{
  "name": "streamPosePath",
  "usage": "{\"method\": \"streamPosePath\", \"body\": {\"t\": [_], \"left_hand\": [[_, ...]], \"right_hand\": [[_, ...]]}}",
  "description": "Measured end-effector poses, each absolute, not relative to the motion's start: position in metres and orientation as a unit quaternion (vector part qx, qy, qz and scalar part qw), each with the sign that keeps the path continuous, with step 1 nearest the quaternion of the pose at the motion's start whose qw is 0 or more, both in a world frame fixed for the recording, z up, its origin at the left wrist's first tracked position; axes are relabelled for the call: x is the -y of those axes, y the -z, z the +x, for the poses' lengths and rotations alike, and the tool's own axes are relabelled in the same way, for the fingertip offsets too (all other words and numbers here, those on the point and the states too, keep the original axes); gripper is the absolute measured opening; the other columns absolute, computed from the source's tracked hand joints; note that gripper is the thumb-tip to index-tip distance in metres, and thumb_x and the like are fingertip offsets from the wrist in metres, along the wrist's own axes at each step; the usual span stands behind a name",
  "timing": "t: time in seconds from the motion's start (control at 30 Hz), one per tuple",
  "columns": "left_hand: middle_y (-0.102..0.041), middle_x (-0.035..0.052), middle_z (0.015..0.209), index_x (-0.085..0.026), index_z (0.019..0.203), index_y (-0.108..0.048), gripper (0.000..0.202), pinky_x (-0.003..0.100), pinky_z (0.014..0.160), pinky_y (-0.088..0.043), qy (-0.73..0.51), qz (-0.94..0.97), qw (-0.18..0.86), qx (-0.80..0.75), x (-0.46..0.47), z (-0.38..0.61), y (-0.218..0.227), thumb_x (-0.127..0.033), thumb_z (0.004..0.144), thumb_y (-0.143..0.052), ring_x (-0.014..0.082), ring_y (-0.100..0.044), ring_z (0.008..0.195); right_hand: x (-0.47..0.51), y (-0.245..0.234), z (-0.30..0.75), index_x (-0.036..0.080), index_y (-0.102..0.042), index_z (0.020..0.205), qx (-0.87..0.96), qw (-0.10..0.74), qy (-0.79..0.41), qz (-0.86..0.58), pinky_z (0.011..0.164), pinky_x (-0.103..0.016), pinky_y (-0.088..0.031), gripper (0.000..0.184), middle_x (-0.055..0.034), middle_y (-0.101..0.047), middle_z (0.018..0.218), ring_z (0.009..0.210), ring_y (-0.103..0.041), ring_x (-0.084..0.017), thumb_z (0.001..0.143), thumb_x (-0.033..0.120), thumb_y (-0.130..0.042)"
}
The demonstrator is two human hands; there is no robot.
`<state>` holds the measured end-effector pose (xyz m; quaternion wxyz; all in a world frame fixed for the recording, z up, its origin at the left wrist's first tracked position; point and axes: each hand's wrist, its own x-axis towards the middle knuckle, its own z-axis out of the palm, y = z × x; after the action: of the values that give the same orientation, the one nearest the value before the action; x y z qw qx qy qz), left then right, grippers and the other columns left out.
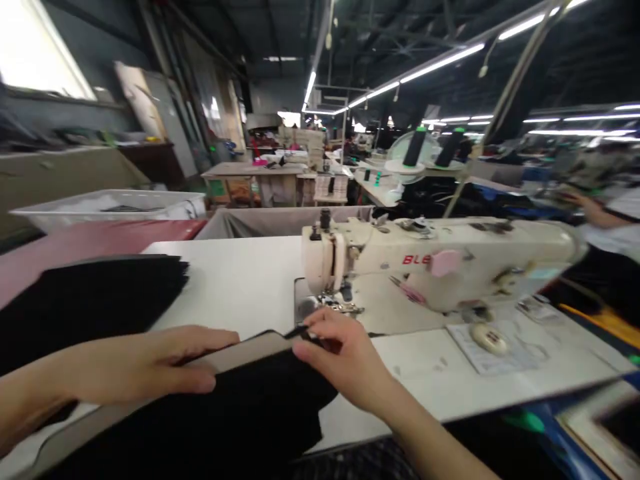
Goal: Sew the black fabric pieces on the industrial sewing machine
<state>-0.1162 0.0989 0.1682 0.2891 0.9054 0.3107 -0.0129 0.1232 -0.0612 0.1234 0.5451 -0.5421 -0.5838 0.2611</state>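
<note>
A black fabric piece (240, 427) with a light grey strip (250, 352) along its upper edge lies over the front of the white sewing table (240, 267). My left hand (160, 363) grips that edge, thumb below the strip and fingers above it. At the strip's right end, my right hand (345, 357) pinches the black fabric between thumb and fingers, just in front of the presser foot of a cream sewing machine (370, 250). The fingers partly cover the needle area. To the left rests a stack of black fabric pieces (100, 287).
On the machine table's right lie a round cream object (489, 339) and a paper sheet (465, 357). Pink-handled snips (410, 291) sit against the machine. A white plastic bin (115, 203) stands back left, thread cones (415, 148) behind the machine. Another person's arm (593, 210) shows at right.
</note>
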Motion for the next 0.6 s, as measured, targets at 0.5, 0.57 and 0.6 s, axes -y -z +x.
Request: {"method": "streamPosePath", "body": {"t": [0.5, 0.57, 0.6], "left_hand": [[-0.060, -0.0015, 0.081, -0.019, 0.086, -0.055, 0.018, 0.023, 0.071, -0.042, -0.108, 0.934, 0.310, -0.139, -0.057, -0.033, -0.137, -0.028, 0.097, -0.043, 0.0119, -0.055, 0.074], [-0.059, 0.0004, 0.085, -0.018, 0.089, -0.056, 0.016, 0.028, 0.078, -0.041, -0.123, 0.949, 0.237, -0.170, -0.053, -0.026, -0.139, -0.028, 0.096, -0.045, 0.0153, -0.054, 0.079], [-0.059, 0.0019, 0.088, -0.019, 0.093, -0.056, 0.015, 0.033, 0.082, -0.040, -0.138, 0.952, 0.186, -0.201, -0.050, -0.022, -0.137, -0.029, 0.095, -0.046, 0.0179, -0.053, 0.083]], "right_hand": [[0.058, -0.082, 0.122, 0.022, -0.068, 0.068, 0.563, 0.569, -0.188, -0.569, 0.072, -0.022, -0.049, 0.019, -0.0013, -0.067, 0.087, 0.081, -0.063, -0.013, 0.086, 0.026, -0.062], [0.057, -0.081, 0.124, 0.022, -0.067, 0.067, 0.529, 0.597, -0.149, -0.584, 0.067, -0.021, -0.048, 0.017, -0.0005, -0.066, 0.083, 0.077, -0.063, -0.013, 0.084, 0.026, -0.065], [0.055, -0.079, 0.124, 0.023, -0.068, 0.069, 0.520, 0.607, -0.133, -0.586, 0.066, -0.021, -0.048, 0.015, -0.0007, -0.066, 0.083, 0.078, -0.063, -0.013, 0.083, 0.025, -0.065]]}}
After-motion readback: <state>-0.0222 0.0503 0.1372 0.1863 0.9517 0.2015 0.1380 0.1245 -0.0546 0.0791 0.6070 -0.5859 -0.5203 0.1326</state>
